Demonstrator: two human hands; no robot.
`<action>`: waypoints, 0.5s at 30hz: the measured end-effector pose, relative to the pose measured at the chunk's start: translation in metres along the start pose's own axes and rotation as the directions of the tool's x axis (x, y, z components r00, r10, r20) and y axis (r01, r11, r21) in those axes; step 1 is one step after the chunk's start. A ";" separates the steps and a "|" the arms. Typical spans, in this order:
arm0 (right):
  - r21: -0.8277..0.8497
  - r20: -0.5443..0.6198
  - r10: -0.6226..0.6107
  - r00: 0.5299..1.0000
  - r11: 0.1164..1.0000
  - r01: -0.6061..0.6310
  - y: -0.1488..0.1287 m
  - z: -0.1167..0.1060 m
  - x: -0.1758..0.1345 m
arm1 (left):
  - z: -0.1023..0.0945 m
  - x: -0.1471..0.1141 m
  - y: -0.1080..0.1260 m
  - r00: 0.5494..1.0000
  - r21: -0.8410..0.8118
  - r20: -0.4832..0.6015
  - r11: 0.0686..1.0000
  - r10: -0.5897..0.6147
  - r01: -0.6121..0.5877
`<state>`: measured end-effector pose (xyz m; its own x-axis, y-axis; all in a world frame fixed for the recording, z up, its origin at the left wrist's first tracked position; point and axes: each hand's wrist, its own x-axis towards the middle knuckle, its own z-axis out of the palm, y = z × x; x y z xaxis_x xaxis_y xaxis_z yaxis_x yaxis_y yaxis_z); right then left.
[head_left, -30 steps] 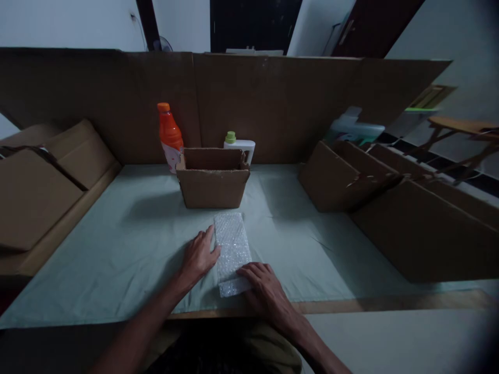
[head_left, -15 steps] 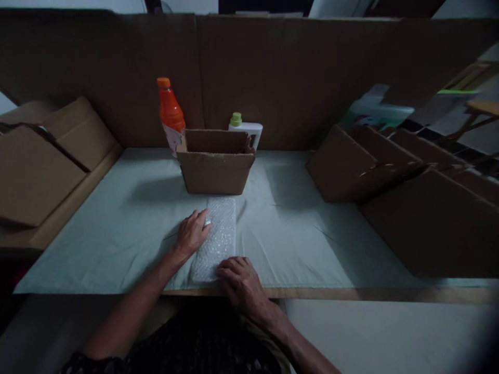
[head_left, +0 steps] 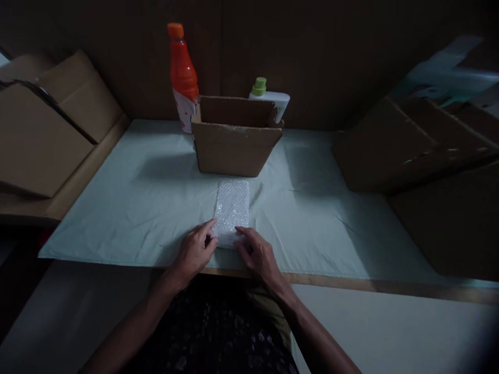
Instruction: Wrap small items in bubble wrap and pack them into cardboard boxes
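Note:
A bubble wrap sheet (head_left: 233,203) lies flat on the pale green cloth, its near end folded over into a thicker band. My left hand (head_left: 195,248) pinches the left side of that fold between thumb and fingers. At the right side of the fold, my right hand (head_left: 259,254) grips it the same way, thumb below and fingers on top. Just beyond the sheet's far end stands an open cardboard box (head_left: 234,150); its inside bottom is hidden from me.
Behind the box stand a red-orange bottle (head_left: 183,78) and a white bottle with a green cap (head_left: 268,96), both against a cardboard wall (head_left: 312,52). More cardboard boxes flank the cloth (head_left: 156,208), at left (head_left: 39,140) and right (head_left: 385,150). A blurred teal-and-white object (head_left: 448,78) rises above the right boxes.
The near end of the bubble wrap has been folded away from me, so the sheet looks shorter. Both hands now hold the fold's two sides. My view has tilted down.

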<state>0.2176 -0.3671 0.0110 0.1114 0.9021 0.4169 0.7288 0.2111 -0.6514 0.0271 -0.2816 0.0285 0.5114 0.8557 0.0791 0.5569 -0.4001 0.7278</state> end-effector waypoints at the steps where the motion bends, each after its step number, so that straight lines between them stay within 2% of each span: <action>1: -0.051 -0.060 -0.028 0.998 0.998 0.025 -0.002 -0.002 -0.001 | 0.000 0.004 0.000 1.000 0.032 0.016 0.999 -0.007 0.007; 3: -0.155 -0.135 -0.083 0.987 0.986 0.061 -0.009 -0.008 -0.005 | -0.001 0.010 0.000 0.999 0.098 0.044 0.995 -0.018 0.014; 4: -0.190 -0.123 -0.102 0.987 0.979 0.077 -0.013 -0.010 -0.007 | -0.001 0.011 0.001 0.998 0.127 0.055 0.992 -0.021 0.014; 8: -0.241 0.120 -0.145 0.982 0.955 0.171 -0.017 -0.011 -0.007 | 0.000 0.010 0.001 0.999 0.169 0.042 0.985 0.013 -0.020; 10: -0.248 0.174 -0.152 0.973 0.949 0.193 -0.015 -0.009 -0.002 | -0.001 0.005 0.001 0.995 0.150 -0.036 0.985 0.088 -0.082; 12: -0.233 0.177 -0.163 0.971 0.951 0.202 -0.012 -0.009 0.002 | -0.004 -0.003 0.002 0.975 0.134 -0.104 0.974 0.197 -0.183; 15: -0.169 0.204 -0.168 0.964 0.964 0.204 -0.012 -0.012 0.006 | -0.012 -0.017 0.004 0.939 0.116 -0.082 0.939 0.334 -0.324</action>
<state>0.2173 -0.3689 0.0288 -0.1531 0.9115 0.3818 0.8396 0.3237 -0.4362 0.0128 -0.2939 0.0383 0.6126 0.6966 0.3735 0.4333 -0.6912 0.5784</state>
